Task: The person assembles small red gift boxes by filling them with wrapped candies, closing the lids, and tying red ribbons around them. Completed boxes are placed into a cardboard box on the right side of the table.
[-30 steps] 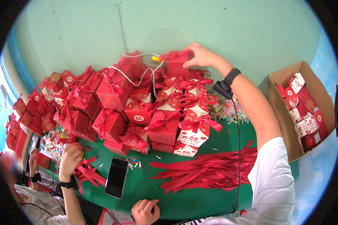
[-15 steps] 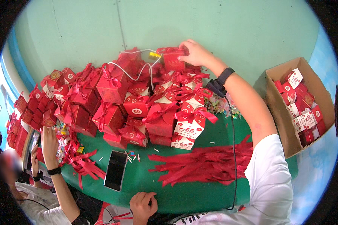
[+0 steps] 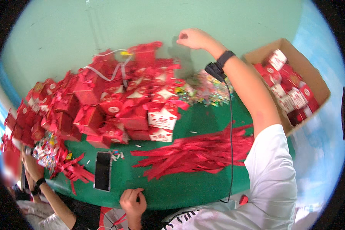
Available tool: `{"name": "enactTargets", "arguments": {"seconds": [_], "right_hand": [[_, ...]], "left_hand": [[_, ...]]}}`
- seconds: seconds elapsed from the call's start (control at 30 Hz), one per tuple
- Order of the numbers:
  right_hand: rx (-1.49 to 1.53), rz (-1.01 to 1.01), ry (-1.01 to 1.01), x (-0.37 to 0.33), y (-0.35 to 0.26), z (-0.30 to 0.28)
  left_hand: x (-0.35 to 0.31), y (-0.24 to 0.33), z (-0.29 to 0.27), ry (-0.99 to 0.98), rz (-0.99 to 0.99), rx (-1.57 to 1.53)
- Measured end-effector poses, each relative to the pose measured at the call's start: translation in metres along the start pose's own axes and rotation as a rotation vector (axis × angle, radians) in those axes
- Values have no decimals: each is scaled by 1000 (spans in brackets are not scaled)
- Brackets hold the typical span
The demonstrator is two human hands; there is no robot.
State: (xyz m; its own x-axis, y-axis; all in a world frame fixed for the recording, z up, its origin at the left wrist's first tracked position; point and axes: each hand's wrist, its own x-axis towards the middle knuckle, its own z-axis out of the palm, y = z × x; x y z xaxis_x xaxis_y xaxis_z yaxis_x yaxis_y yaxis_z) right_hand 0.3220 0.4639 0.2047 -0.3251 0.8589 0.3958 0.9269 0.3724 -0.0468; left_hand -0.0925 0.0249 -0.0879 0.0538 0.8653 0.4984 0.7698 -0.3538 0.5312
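My right hand (image 3: 194,38) is up against the wall side, to the right of the box pile, with its fingers curled in and nothing visible in them. Left of it, a red gift box with a ribbon (image 3: 145,55) sits atop the stacked red and white gift boxes (image 3: 161,118). My left hand (image 3: 133,202) rests at the table's near edge, fingers loosely curled and empty. Nearest to that hand is a black-screened phone (image 3: 102,171). A bundle of red ribbons (image 3: 191,153) lies to the right.
Wrapped candies (image 3: 207,90) are heaped behind the ribbons. A cardboard box (image 3: 314,76) of gift boxes stands at right. A white cable (image 3: 111,78) crosses the pile; a black cable (image 3: 231,145) hangs from my right wrist. At left, a co-worker's hands (image 3: 32,168) are near more candies.
My right hand has let go of the red gift box on top of the pile and moved off to its right. The view has shifted, and the co-worker's hand has come lower.
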Motion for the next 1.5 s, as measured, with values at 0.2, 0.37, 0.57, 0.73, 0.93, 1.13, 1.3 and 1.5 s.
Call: {"name": "enactTargets", "arguments": {"seconds": [0.2,0.37,0.57,0.73,0.93,1.13,1.3,1.5], "right_hand": [[-3,497,-405,-89,99,-66],[-29,812,-284,-227,217,-150],[-552,1136,-398,-365,249,-194],[-607,1101,-575,-377,238,-201],[-770,1115,-597,-387,211,-187],[-905,968,-513,-402,206,-195],[-638,974,-310,-350,178,-238],[-862,522,5,-312,162,-286]], "left_hand": [[-5,-2,1,4,19,49],[-1,-1,4,-18,53,64],[-4,-5,5,-28,56,102],[-9,-4,3,3,47,108],[-10,1,3,27,13,122],[-7,0,5,18,22,41],[-9,0,0,25,80,87],[-2,4,4,33,55,44]]}}
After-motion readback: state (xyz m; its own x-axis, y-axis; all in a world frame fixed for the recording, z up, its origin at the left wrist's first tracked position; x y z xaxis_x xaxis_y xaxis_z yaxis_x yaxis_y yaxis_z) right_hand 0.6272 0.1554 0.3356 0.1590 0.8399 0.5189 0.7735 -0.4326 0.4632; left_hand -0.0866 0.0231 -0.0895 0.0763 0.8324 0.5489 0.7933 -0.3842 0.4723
